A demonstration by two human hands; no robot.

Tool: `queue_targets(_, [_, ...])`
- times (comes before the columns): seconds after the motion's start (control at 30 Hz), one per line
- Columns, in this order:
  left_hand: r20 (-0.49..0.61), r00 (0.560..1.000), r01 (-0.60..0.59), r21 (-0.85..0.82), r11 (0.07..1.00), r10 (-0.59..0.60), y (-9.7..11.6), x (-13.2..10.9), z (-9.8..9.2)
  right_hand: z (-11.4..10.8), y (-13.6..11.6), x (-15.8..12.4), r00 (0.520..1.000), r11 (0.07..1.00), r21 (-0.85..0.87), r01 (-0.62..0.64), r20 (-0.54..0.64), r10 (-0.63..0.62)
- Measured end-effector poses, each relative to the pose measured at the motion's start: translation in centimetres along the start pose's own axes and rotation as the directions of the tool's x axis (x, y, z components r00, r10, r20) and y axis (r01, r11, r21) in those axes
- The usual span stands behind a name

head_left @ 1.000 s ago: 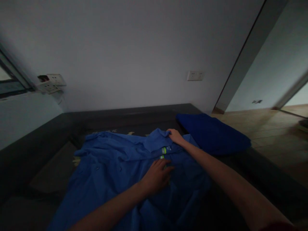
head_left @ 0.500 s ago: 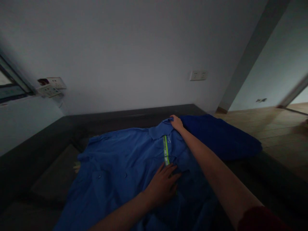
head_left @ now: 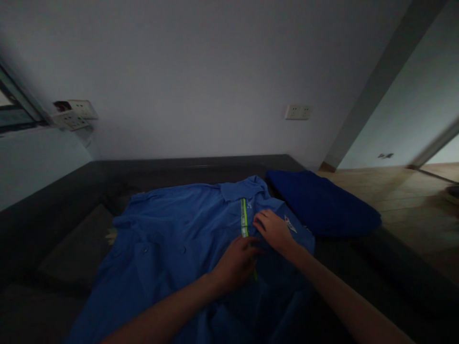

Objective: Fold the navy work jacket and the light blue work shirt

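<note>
A blue work jacket (head_left: 161, 224) lies spread out, its collar (head_left: 240, 190) toward the wall. A yellow-green and silver reflective strip (head_left: 244, 217) runs down its chest, and a pale badge (head_left: 290, 224) shows on the sleeve at the right. My left hand (head_left: 236, 263) rests on the chest at the lower part of the strip, partly covering it, fingers bent and apart. Just right of the strip, my right hand (head_left: 274, 230) is over the chest with fingers loosely bent and no cloth visibly pinched. The undersides of both hands' fingertips are hidden.
A folded darker blue cloth (head_left: 322, 203) lies right of the jacket. The dark surface beneath has a raised edge (head_left: 190, 164) along the wall. Sockets (head_left: 298, 112) are on the wall, others (head_left: 73, 117) at the left corner. Wooden floor (head_left: 390, 191) shows at right.
My right hand has let go of the collar and come down to the chest beside the strip. My left hand's fingers have drawn in slightly. The collar now lies free.
</note>
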State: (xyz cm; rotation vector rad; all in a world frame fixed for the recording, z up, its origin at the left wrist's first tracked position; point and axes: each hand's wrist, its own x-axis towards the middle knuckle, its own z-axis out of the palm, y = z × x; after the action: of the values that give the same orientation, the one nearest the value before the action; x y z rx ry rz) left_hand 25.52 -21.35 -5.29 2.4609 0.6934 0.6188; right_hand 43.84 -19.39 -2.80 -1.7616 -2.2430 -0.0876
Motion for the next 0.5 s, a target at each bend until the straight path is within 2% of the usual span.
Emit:
queue_targets(0.07, [-0.105, 0.991, 0.068, -0.109, 0.992, -0.080, -0.2, 0.4, -0.4, 0.3, 0.0, -1.2, 0.999, 0.999, 0.011, -0.050, 0.013, 0.050])
queue_targets(0.13, [-0.145, 0.979, 0.124, -0.125, 0.984, -0.142, -0.5, 1.0, -1.1, 0.7, 0.1, -1.6, 0.996, 0.994, 0.072, -0.086, 0.039, 0.083])
queue_targets(0.23, [-0.093, 0.970, 0.227, 0.033, 0.973, -0.223, -1.2, 2.2, -2.2, 1.3, 0.1, -1.7, 0.990, 0.977, 0.167, -0.129, 0.082, 0.116])
queue_targets(0.37, [-0.064, 0.934, 0.353, 0.304, 0.885, -0.351, -1.5, 3.8, -2.4, 1.7, 0.0, -1.7, 0.977, 0.955, 0.227, -0.193, 0.132, 0.166])
queue_targets(0.5, [-0.088, 0.937, 0.340, 0.443, 0.830, -0.337, -1.5, 4.3, -1.7, 1.6, -0.5, -2.0, 0.967, 0.949, 0.211, -0.234, 0.151, 0.205])
